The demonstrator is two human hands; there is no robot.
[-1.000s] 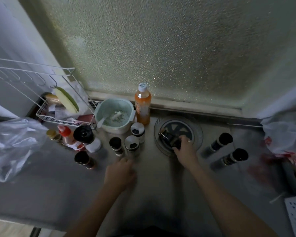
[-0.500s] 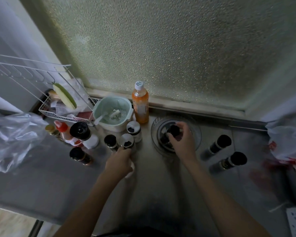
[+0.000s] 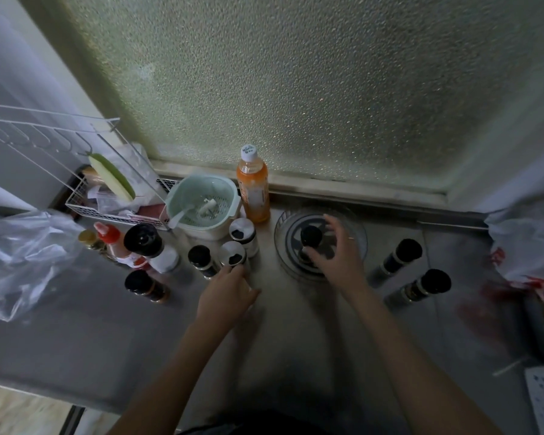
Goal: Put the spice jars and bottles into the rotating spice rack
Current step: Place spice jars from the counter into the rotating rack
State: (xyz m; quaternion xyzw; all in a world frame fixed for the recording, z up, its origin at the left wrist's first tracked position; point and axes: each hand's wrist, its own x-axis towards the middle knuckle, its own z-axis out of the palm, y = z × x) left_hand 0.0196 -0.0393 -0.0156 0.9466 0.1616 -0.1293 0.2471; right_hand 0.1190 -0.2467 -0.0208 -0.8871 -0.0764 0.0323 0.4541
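Note:
The rotating spice rack [image 3: 355,233], a round clear tray, sits on the steel counter under the frosted window. One black-capped jar [image 3: 311,236] stands upright in it. My right hand [image 3: 338,259] hovers over the rack with fingers spread around that jar, not gripping it. My left hand [image 3: 230,291] reaches to a white-lidded jar [image 3: 232,256]; its fingers curl around the jar's lower part. Close by stand another white-lidded jar [image 3: 241,231] and a black-capped jar [image 3: 199,256]. Two black-capped jars [image 3: 401,254] [image 3: 429,284] stand right of the rack.
An orange drink bottle [image 3: 253,189] and a mint strainer bowl [image 3: 203,204] stand behind the jars. Further left are a big black-capped bottle [image 3: 144,241], a red-capped bottle [image 3: 109,237], a black-capped jar [image 3: 140,282], a wire basket [image 3: 85,208] and a plastic bag [image 3: 19,255]. Another bag [image 3: 528,243] lies at the right.
My right hand stood the black-capped jar upright in the rack and opened its fingers off it. My left hand moved forward from the counter to the white-lidded jar.

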